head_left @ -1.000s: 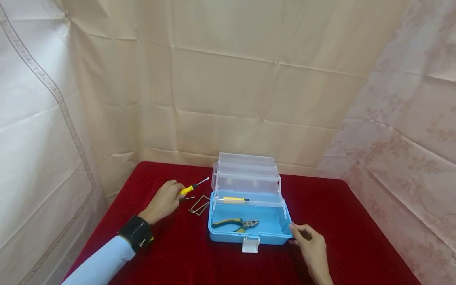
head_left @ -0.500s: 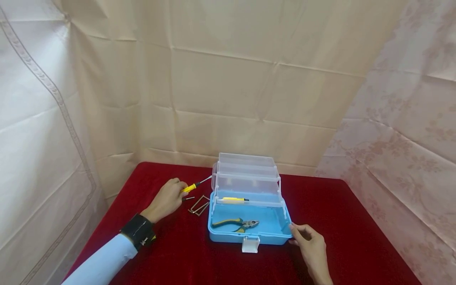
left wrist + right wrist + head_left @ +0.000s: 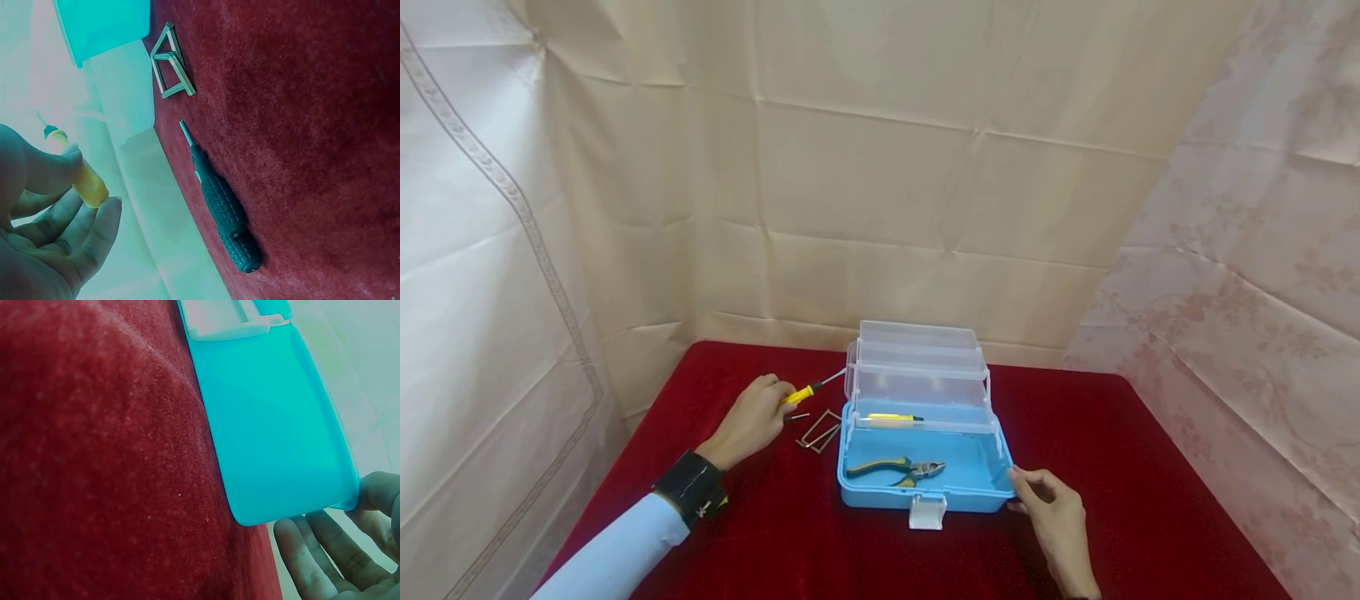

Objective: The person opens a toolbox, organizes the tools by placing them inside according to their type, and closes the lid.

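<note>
My left hand (image 3: 748,421) pinches a yellow-handled screwdriver (image 3: 799,395) above the cloth, its shaft angled up to the right near the box's clear lid. In the left wrist view the thumb and fingers grip the yellow handle (image 3: 89,184). Below it, a dark-handled screwdriver (image 3: 225,215) lies on the cloth. My right hand (image 3: 1054,517) holds the front right corner of a blue toolbox (image 3: 880,500), thumb at the rim and fingers along the outer side wall. Inside the box lie pliers (image 3: 898,471) with green and yellow handles. A yellow tool (image 3: 891,418) rests in a clear tray.
Bent metal hex keys (image 3: 818,433) lie left of the toolbox. Its clear lid and trays (image 3: 921,354) stand raised at the back, and a white latch (image 3: 927,512) hangs at its front. Red cloth (image 3: 760,550) covers the table; pale curtains (image 3: 880,167) surround it.
My left hand has shifted slightly right and up with the yellow-handled screwdriver, then stayed nearly still for the last half second. My right hand keeps its hold on the toolbox corner.
</note>
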A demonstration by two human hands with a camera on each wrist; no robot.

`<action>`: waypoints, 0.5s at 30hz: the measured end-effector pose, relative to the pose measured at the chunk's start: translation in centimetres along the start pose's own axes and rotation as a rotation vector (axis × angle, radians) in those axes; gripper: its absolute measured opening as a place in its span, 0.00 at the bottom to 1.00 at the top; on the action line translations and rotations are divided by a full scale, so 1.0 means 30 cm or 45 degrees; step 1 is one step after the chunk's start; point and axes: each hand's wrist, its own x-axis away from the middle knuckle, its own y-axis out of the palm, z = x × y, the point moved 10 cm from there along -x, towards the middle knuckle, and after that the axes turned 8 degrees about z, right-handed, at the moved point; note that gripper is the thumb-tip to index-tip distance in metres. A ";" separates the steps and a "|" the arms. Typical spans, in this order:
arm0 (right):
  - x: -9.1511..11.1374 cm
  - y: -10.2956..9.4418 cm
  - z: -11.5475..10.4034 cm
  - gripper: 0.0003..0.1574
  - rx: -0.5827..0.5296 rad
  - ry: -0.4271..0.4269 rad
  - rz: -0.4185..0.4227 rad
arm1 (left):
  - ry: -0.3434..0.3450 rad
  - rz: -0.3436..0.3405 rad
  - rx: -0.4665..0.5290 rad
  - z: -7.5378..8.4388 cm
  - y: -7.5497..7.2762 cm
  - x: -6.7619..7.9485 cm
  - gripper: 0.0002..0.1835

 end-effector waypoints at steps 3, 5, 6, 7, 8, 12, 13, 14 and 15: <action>0.001 0.000 0.002 0.21 0.003 0.001 0.001 | 0.001 0.001 0.002 0.004 0.002 0.000 0.14; 0.002 -0.001 0.004 0.21 0.001 0.000 0.002 | -0.001 0.000 -0.002 0.007 0.003 -0.002 0.14; 0.002 -0.001 0.005 0.21 0.001 -0.001 0.005 | 0.001 -0.002 -0.002 0.009 0.003 -0.003 0.14; 0.003 -0.002 0.005 0.21 -0.005 -0.002 0.006 | 0.001 -0.002 -0.002 0.012 0.002 -0.005 0.14; 0.003 -0.002 0.005 0.21 -0.013 -0.003 0.008 | 0.003 0.000 -0.002 0.014 0.000 -0.006 0.14; 0.002 -0.001 0.000 0.24 -0.039 -0.021 0.005 | 0.009 0.017 0.011 0.025 -0.018 -0.013 0.14; 0.002 -0.001 -0.001 0.24 -0.045 -0.022 0.005 | 0.011 0.022 0.014 0.027 -0.022 -0.014 0.14; 0.002 -0.002 -0.002 0.24 -0.045 -0.025 0.007 | 0.012 0.023 0.016 0.028 -0.025 -0.015 0.14; 0.002 -0.002 -0.004 0.25 -0.045 -0.033 0.007 | 0.011 0.023 0.020 0.030 -0.026 -0.016 0.15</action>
